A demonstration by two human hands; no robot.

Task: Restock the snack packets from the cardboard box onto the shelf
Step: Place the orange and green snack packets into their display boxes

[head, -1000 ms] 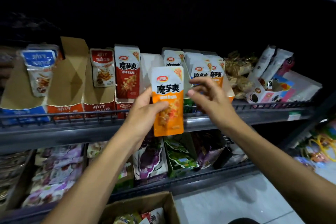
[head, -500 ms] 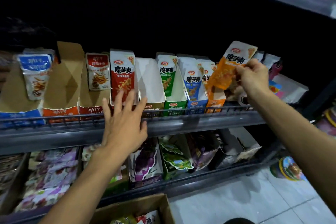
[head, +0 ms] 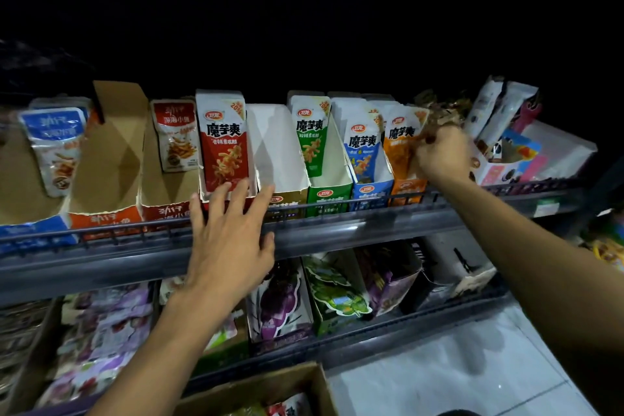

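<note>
On the upper shelf (head: 337,230) we see, at the far left, a blue-labelled packet (head: 54,149) leaning in a brown carton, then a small red packet (head: 175,135), then a tall red packet (head: 224,142) standing in its display box. Our left hand (head: 229,240) is spread flat in front of the shelf's wire rail, its fingers (head: 216,199) straight and parted, the tips reaching the bottom edge of the red packet's box; it holds nothing. Further right stand an empty white display box (head: 277,145), a green packet (head: 312,132) and a blue packet (head: 363,145), each in its own box. Next comes the orange packet (head: 400,142), upright in the orange display box (head: 407,189), with our right hand (head: 442,155) curled against its right edge; we cannot tell whether the fingers actually pinch it. Below, the lower shelf (head: 371,338) carries purple and green packs. At the bottom edge, the open cardboard box (head: 270,388) shows a few packets inside.
</note>
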